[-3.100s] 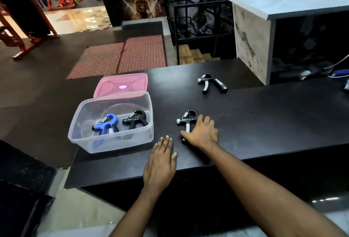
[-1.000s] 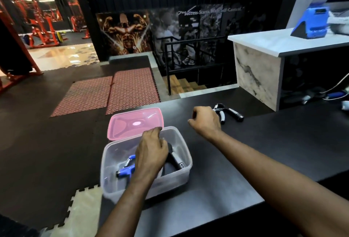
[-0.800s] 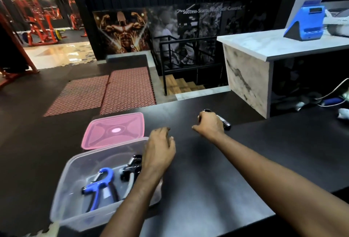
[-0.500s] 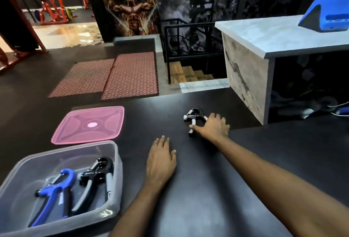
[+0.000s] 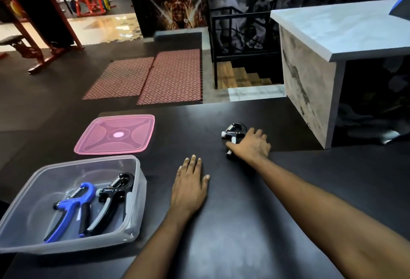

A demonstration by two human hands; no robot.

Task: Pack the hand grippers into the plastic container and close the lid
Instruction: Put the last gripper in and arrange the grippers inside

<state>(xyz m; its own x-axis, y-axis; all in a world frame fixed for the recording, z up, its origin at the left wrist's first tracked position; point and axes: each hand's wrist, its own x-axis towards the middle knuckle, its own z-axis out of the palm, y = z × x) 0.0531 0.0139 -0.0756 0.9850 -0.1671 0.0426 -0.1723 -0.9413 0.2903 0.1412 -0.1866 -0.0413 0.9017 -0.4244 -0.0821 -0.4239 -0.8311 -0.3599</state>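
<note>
I see the black counter (image 5: 255, 223) filling the lower view, and I place everything from the clear plastic container (image 5: 135, 192) at its near left corner. The container is open. Inside it lie two hand grippers side by side: a blue hand gripper (image 5: 73, 206) toward the left and a black hand gripper (image 5: 112, 200) just beside it on the right, both with their spring ends pointing away from me. Directly beyond the container, flat on the counter and apart from it, sits the pink lid (image 5: 116, 134). To the right of the container, my left hand (image 5: 190, 186) rests palm down on the counter, fingers released and spread, holding nothing. Farther right and beyond that, well apart from the container, my right hand (image 5: 250, 146) lies over the handles of a third hand gripper (image 5: 234, 132), fingers curled down on them; I cannot tell whether the grasp is fully clenched. This gripper's looped head and spring stick out past the fingers, on the counter.
</note>
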